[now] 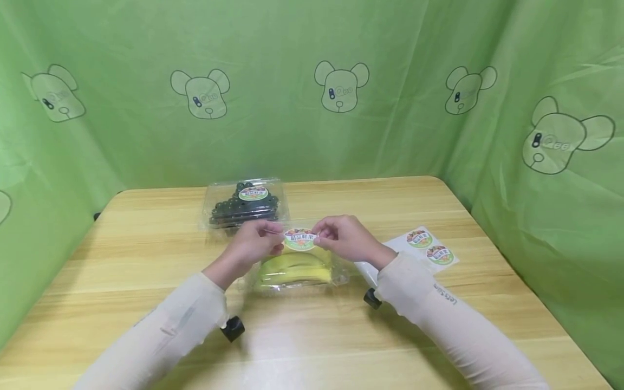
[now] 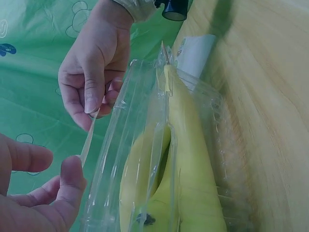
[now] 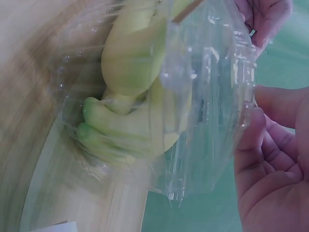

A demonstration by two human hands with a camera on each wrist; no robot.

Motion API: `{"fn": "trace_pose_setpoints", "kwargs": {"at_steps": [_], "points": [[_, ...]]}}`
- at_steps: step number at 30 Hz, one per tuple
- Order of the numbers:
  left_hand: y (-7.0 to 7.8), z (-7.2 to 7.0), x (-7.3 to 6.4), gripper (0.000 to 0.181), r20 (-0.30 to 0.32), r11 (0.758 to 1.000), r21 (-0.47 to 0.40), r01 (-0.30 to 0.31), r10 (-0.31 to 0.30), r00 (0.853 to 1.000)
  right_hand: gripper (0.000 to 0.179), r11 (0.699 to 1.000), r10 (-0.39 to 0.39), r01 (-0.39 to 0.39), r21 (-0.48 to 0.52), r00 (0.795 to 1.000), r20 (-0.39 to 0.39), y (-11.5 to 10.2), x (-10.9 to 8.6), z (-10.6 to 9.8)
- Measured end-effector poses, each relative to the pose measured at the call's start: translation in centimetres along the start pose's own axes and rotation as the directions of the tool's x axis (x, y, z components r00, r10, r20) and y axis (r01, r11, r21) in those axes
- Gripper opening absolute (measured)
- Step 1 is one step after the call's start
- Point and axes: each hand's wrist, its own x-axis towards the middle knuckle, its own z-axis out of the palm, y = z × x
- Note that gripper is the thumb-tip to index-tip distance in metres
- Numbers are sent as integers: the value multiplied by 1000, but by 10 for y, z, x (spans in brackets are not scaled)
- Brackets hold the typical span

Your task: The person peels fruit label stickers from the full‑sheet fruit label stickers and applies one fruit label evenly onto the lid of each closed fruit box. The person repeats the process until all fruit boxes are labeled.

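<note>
A round fruit label sticker (image 1: 300,239) is stretched between both hands, just over a clear plastic clamshell box (image 1: 336,275) of yellow bananas (image 1: 294,269). My left hand (image 1: 258,239) pinches the sticker's left edge with thumb and fingers. On the opposite edge, my right hand (image 1: 347,236) pinches it the same way. Seen edge-on in the left wrist view, the sticker (image 2: 90,137) is a thin pale strip close above the lid. In the right wrist view the box (image 3: 212,106) hides most of the sticker, and my right hand (image 3: 275,159) is right at the lid.
Behind the bananas, a clear box of dark grapes (image 1: 244,203) bears a similar label (image 1: 253,193) on its lid. A white sticker sheet (image 1: 407,244) with two round labels lies to the right, partly under my right forearm. Green curtains (image 1: 273,141) surround the wooden table (image 1: 312,341).
</note>
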Motion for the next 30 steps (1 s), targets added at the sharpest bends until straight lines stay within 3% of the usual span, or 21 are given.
{"fn": "trace_pose_setpoints", "kwargs": {"at_steps": [5,30], "points": [[1,-1,0,23,9,1000,-28,12,-11,1000,15,999,-10,10,-33,1000,12,-1,2,-1],[-2,-3,-3,23,14,1000,10,19,-19,1000,16,999,2,0,-53,999,38,-1,1,-1]]}}
